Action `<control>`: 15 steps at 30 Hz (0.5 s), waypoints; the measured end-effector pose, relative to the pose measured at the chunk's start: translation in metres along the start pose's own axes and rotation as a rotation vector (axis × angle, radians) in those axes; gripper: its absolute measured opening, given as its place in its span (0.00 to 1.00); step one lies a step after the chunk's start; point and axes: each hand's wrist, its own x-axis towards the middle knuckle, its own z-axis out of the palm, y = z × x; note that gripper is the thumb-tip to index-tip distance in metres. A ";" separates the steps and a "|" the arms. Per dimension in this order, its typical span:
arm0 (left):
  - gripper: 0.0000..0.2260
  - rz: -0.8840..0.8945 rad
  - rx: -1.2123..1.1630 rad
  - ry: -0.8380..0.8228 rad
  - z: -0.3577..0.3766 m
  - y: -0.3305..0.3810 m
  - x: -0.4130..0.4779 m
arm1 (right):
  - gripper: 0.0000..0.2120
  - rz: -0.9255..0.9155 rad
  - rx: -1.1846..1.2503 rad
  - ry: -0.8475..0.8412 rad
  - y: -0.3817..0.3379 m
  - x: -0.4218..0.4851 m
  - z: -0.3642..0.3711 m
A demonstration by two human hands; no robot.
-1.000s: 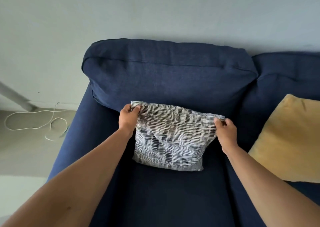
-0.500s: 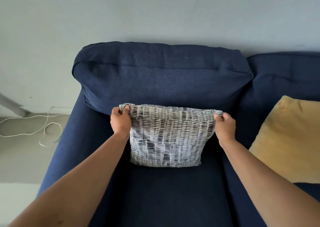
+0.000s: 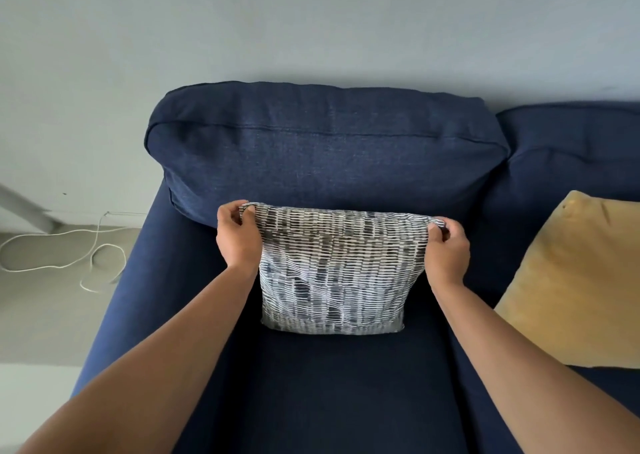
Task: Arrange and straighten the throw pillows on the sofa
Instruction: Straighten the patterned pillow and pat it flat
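Item, centre of frame: one square throw pillow in a black, grey and white woven-dash print (image 3: 334, 273), standing on its lower edge on the seat of a navy-blue fabric sofa (image 3: 332, 384) and leaning back toward the left-hand navy back cushion (image 3: 325, 152). Left hand (image 3: 238, 237), at centre left, is closed on the pillow's upper-left corner, fabric pinched between thumb and fingers. Right hand (image 3: 446, 251), at centre right, is closed likewise on the upper-right corner; the two hands are set well apart, a pillow's width between them, and the top edge runs nearly level from one to the other. Both bare forearms enter from the lower corners of the frame and cross the seat. Far left, on the pale floor: a loose white cord (image 3: 69, 249) lying in loops, just beside the sofa's low navy arm; above it a grey slanted bar (image 3: 24, 207), cut off by the frame edge, identity unclear. Upper frame: plain pale grey wall (image 3: 311, 20). Right of centre: a second navy back cushion (image 3: 571, 148), partly cut by the frame edge. Far right: one mustard-yellow square fabric pillow (image 3: 575, 280), tilted against that cushion, near the right forearm but apart from it, its right side out of frame. The patterned pillow's back face and the fingertips behind its corners are hidden.
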 end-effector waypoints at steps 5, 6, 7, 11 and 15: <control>0.22 0.712 0.350 0.093 0.015 0.000 -0.027 | 0.22 -0.578 -0.220 0.054 -0.010 -0.038 0.026; 0.23 0.867 0.424 -0.004 0.021 -0.005 -0.033 | 0.24 -0.697 -0.294 -0.043 -0.008 -0.048 0.035; 0.24 0.994 0.506 -0.121 0.027 -0.013 -0.039 | 0.26 -0.796 -0.384 -0.158 -0.003 -0.056 0.045; 0.29 1.159 1.115 -0.445 0.040 -0.058 -0.030 | 0.30 -1.014 -0.845 -0.441 0.028 -0.063 0.074; 0.29 0.817 1.396 -0.417 0.022 -0.077 0.024 | 0.32 -0.729 -1.065 -0.397 0.064 -0.008 0.058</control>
